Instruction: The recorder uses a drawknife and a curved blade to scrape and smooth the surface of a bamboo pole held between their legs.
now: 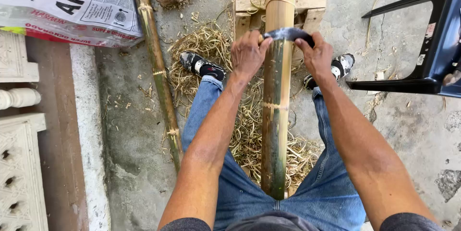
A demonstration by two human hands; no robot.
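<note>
Left hand and right hand each grip closed around an end of the curved blade laid across the bamboo pole.

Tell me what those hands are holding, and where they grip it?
A curved dark blade laid across the bamboo pole; left hand grips one end, right hand the other.

Blue jeans, dark grey sleeves (black-and-white shoes)

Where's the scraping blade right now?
In the head view, top centre: the blade lies across the bamboo pole, gripped by the left hand and right hand.
</note>
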